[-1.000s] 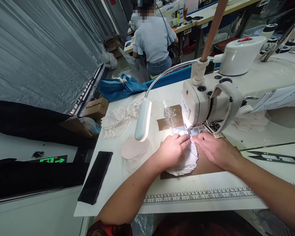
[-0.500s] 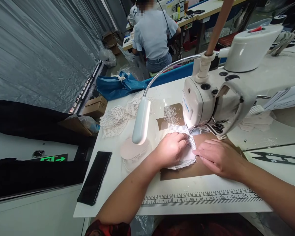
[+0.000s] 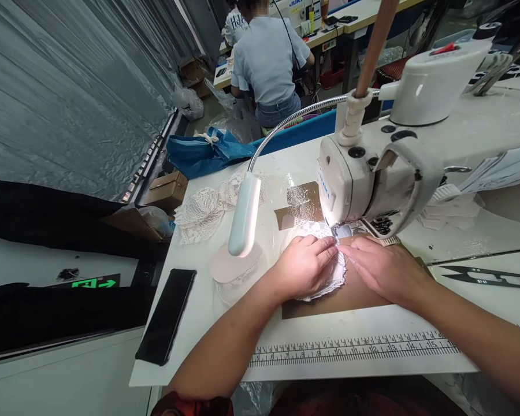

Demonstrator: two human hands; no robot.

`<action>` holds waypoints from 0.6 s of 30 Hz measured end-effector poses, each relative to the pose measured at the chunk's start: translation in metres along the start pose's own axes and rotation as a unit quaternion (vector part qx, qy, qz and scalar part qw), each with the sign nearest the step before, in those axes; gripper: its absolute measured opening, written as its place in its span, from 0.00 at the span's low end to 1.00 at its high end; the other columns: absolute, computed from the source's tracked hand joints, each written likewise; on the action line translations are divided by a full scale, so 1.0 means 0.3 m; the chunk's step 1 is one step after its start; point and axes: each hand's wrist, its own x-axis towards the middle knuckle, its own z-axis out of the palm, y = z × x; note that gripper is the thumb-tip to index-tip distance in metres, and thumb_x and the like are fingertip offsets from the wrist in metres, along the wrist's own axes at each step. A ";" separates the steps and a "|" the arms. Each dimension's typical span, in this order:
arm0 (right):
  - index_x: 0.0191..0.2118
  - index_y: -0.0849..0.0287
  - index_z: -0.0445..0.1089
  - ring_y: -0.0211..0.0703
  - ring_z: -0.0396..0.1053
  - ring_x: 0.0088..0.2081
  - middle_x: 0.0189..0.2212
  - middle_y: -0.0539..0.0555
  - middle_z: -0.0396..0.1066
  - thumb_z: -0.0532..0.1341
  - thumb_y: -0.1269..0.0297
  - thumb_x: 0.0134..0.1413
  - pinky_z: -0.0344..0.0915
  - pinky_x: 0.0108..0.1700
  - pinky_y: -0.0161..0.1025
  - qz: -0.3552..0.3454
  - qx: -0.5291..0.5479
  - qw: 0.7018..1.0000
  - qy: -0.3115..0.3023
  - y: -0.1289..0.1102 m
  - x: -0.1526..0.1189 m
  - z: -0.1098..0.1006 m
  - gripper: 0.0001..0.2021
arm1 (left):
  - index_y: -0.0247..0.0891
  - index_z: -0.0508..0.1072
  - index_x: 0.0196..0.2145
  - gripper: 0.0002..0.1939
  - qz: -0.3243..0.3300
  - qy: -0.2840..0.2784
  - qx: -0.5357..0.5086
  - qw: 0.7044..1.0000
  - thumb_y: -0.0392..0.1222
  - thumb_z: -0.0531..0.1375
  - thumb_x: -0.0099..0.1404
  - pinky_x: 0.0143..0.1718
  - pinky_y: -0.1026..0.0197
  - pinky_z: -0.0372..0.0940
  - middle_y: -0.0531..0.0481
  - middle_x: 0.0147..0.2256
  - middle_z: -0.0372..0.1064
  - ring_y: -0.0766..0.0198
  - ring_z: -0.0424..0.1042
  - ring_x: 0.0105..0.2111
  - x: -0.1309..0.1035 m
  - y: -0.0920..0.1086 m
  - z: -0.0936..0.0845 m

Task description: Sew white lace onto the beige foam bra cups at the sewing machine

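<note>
One wide white table, w/ straight front edge just past a printed ruler. Shows a strip of white surface btwn ruler & brown sheet, also more white up by the lamp: some room to slide L. Gets tight on far side, up against white sewing machine.

Beyond L edge, lower down: open cardboard box w/ clear plastic bag in it. Just behind, another brown box; can't see inside.

Back on tabletop, nr far L corner: heaped lace. Closer in, pale rounded pieces.

L hand: palm down, fingers close together, resting on white lace piece; can't tell if gripping. R hand: narrow, fingertips at R edge of same piece, nr L fingertips; can't tell if pinching. Lies on brown sheet, that piece, far end beneath machine head.

Along L edge, dark phone, lying flat. Well R of both hands, dark snips.
</note>
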 end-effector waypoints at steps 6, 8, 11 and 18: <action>0.45 0.60 0.76 0.40 0.66 0.27 0.26 0.53 0.70 0.50 0.74 0.60 0.52 0.26 0.38 0.006 -0.035 0.999 0.006 -0.006 0.006 0.006 0.17 | 0.31 0.69 0.56 0.21 -0.003 0.003 0.001 1.000 0.41 0.51 0.69 0.43 0.52 0.63 0.40 0.58 0.66 0.53 0.66 0.42 0.007 -0.015 0.000; 0.44 0.59 0.76 0.40 0.67 0.28 0.26 0.53 0.71 0.50 0.73 0.60 0.52 0.26 0.37 0.009 -0.038 0.999 -0.002 -0.005 0.007 0.007 0.17 | 0.32 0.69 0.56 0.21 -0.003 0.003 0.002 1.000 0.39 0.51 0.69 0.43 0.52 0.63 0.41 0.58 0.66 0.53 0.66 0.43 0.007 -0.017 0.001; 0.43 0.59 0.76 0.40 0.67 0.28 0.28 0.54 0.72 0.50 0.74 0.59 0.53 0.27 0.37 0.009 -0.039 0.999 -0.011 -0.002 0.005 0.006 0.17 | 0.33 0.69 0.56 0.20 0.000 0.006 -0.003 1.000 0.38 0.51 0.69 0.44 0.51 0.63 0.41 0.58 0.66 0.54 0.65 0.44 0.006 -0.019 0.003; 0.43 0.58 0.76 0.40 0.69 0.30 0.31 0.54 0.75 0.49 0.72 0.61 0.55 0.28 0.37 0.010 -0.004 1.000 0.001 0.007 -0.004 0.005 0.17 | 0.33 0.70 0.55 0.19 0.003 0.020 -0.017 1.000 0.39 0.52 0.69 0.47 0.52 0.63 0.41 0.57 0.67 0.54 0.66 0.48 0.006 -0.021 0.009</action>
